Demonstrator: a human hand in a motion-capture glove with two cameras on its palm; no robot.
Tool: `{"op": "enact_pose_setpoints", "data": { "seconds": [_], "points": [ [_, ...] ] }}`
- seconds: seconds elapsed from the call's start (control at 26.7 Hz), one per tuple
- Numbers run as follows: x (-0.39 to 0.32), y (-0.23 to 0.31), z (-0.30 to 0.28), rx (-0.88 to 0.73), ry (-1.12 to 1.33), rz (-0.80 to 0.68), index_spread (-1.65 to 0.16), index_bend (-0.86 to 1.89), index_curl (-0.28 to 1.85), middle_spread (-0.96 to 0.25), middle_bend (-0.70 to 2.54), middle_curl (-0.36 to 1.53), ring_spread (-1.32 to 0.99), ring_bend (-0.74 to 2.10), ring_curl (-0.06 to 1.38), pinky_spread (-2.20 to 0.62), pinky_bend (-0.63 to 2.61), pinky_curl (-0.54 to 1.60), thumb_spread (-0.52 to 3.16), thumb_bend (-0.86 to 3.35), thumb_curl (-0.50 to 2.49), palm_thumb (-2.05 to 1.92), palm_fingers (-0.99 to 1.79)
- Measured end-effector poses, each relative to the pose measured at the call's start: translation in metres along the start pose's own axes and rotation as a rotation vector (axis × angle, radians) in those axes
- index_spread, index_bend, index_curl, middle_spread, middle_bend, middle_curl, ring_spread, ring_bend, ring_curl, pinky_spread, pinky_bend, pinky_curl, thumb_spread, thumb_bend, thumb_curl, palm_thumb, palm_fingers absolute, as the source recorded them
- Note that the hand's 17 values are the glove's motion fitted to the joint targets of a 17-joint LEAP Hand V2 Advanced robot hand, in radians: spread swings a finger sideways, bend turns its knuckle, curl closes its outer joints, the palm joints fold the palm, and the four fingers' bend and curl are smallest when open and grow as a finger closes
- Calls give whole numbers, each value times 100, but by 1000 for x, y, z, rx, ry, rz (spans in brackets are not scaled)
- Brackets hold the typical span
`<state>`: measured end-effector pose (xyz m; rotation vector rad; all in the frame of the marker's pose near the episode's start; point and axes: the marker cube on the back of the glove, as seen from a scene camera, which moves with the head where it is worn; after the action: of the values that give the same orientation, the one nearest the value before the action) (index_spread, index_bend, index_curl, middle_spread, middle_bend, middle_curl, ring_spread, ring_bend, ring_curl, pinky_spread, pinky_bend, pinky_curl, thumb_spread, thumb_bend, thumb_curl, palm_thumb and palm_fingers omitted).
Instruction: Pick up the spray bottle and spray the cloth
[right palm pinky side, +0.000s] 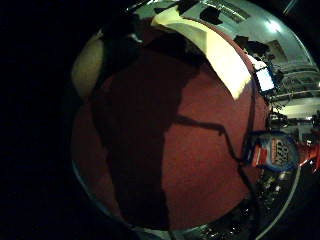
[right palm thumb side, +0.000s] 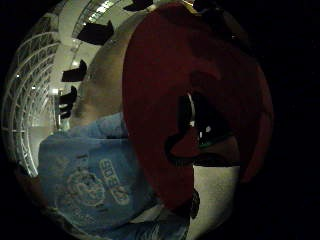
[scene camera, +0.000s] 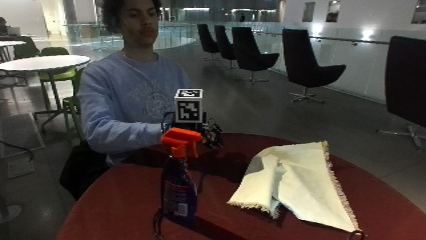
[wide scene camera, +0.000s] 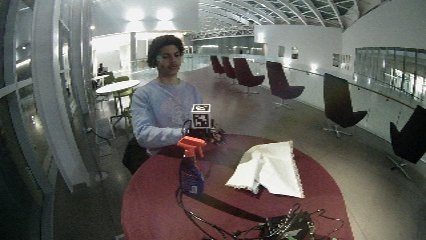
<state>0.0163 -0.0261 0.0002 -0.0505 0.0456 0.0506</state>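
spray bottle (scene camera: 178, 187) with an orange trigger stands upright up front on the round red table (scene camera: 120, 200), label unreadable. cream cloth (scene camera: 296, 185) lies crumpled beside it. gloved right hand (scene camera: 212, 134) hovers behind the bottle, can't tell its grip.

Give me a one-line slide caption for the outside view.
Gloved right hand poised behind the upright spray bottle, cream cloth spread beside it on the red table.

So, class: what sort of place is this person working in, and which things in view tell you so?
Probably a public atrium or lounge in a large building: a row of dark swivel chairs along a glass railing, café tables, and a high arched roof.
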Motion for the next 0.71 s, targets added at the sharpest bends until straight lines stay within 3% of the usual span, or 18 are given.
{"op": "enact_pose_setpoints", "data": {
  "seconds": [0.49,0.71],
  "points": [
    [84,156,-13,126,-75,282,-38,12,22,-4,36,33,3,38,28,23,24,29,116,18,33,63,58],
    [100,184,-15,148,-88,320,-38,12,22,-4,34,34,3,39,29,23,24,30,117,15,35,64,59]
  ]
}}
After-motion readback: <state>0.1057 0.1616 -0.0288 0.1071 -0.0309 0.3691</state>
